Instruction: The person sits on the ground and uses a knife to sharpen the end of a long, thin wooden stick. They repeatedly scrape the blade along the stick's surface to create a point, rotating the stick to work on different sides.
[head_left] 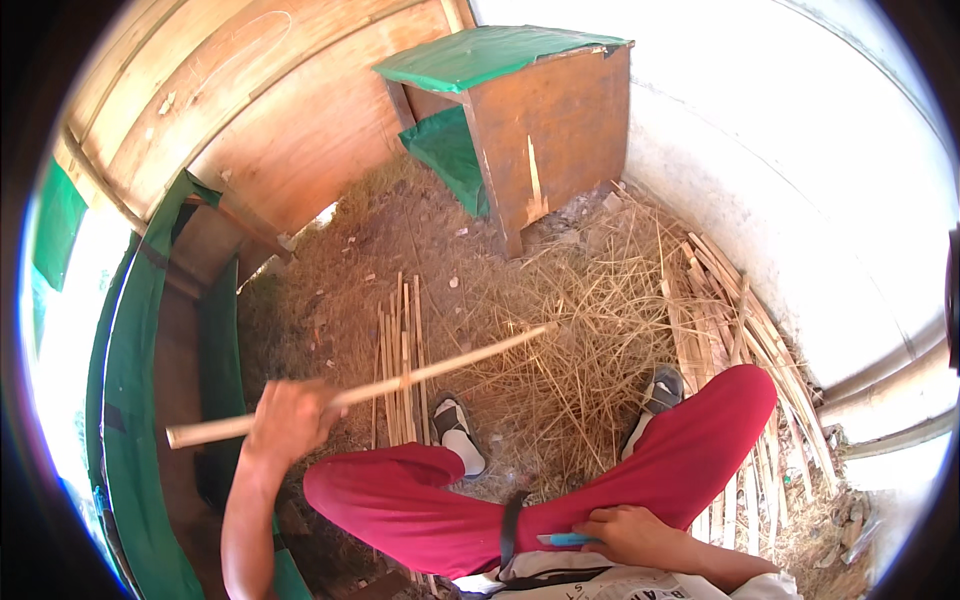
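My left hand (292, 418) is closed round a long, pale bamboo strip (450, 363) near its thicker end. The strip slants up to the right, its thin far end above the straw. Over my right thigh, my right hand (628, 533) is closed on a small blue-handled knife (568, 539). The knife's pale tip points left, and my fingers hide part of the handle. Below the held strip, a bundle of slim bamboo strips (407, 330) lies on the ground by my left foot.
Loose straw-like shavings (560, 370) spread between my feet. More split bamboo strips (715, 310) lie along the white wall (780, 190) at right. A wooden stand with a green cover (560, 130) is at the back. A green-draped bench (135, 400) runs along the left side.
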